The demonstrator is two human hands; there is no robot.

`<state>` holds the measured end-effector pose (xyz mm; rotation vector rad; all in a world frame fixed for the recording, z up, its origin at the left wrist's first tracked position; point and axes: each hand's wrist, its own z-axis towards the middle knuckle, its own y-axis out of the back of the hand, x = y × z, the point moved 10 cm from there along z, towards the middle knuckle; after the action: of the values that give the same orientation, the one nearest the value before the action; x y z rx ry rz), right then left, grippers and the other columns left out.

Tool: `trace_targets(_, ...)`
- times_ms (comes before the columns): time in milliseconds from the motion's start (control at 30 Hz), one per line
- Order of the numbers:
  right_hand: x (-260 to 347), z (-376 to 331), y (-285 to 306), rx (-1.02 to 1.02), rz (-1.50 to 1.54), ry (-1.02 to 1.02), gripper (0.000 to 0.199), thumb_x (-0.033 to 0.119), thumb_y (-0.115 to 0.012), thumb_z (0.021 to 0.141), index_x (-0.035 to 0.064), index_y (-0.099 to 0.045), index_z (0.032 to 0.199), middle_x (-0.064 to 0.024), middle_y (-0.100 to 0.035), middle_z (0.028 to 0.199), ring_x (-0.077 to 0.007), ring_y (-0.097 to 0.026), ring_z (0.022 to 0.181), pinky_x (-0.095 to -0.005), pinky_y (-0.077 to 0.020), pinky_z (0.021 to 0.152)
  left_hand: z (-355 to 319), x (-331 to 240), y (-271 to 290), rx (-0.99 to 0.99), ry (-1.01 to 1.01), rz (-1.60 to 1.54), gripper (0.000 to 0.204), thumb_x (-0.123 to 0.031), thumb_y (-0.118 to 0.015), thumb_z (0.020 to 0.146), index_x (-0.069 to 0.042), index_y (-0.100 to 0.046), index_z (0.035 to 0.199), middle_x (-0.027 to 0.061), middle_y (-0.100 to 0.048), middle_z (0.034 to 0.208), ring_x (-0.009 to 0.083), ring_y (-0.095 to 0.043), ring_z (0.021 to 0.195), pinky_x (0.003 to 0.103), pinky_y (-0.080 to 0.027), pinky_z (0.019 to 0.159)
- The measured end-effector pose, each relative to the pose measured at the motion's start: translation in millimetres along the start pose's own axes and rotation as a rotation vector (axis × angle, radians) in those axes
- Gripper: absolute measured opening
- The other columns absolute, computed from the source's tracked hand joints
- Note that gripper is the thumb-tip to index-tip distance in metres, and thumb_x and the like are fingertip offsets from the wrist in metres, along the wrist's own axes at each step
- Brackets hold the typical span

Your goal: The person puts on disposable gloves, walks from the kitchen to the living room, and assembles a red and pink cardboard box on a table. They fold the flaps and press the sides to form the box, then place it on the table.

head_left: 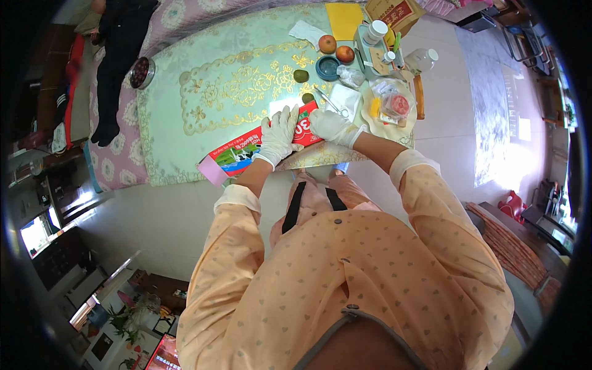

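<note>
Both my hands wear white gloves. My left hand (279, 134) lies flat, fingers spread, on a long red carton (245, 152) printed with a green field picture, lying on the near edge of a pale green and gold patterned cloth (228, 80). My right hand (332, 126) presses on the right end of the same carton. A white sheet (285, 108) shows just behind my hands. Small scissors (330, 102) lie on a white napkin beyond my right hand.
Two apples (336, 49), two dark green fruits (301, 76), a blue lid (327, 68), bottles and a tray (373, 49) stand at the far right. A bagged red item sits on a round board (394, 108). A round tin (142, 72) lies far left. Tiled floor (160, 216) surrounds me.
</note>
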<state>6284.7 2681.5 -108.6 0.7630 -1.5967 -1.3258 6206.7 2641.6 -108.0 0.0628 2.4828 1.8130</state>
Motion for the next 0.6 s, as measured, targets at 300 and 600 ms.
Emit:
trace_targets(300,-4,8,-1,0.276,0.139,0.015,0.022,0.016,-0.055,0.088,-0.0020,-0.065,0.093,-0.0192,-0.065,0.084,-0.0322,-0.068,0.078,-0.0420,-0.0575,0.064,1,-1,-12,-0.101,-0.013,0.051,0.124,-0.058,-0.079,0.061,-0.013,-0.014,0.158,0.0137,-0.025,0.157,0.0288,-0.038,0.134,0.055,-0.032,0.102)
trace_targets(600,-40,-21,-6,-0.075,0.523,-0.167,0.022,0.019,-0.058,0.090,0.0018,-0.069,0.099,-0.0130,-0.065,0.116,-0.0287,-0.064,0.104,-0.0343,-0.0511,0.093,-1,-3,-19,-0.172,-0.032,-0.003,0.121,-0.056,-0.079,0.063,-0.016,-0.016,0.158,0.0148,-0.026,0.156,0.0302,-0.041,0.133,0.054,-0.033,0.100)
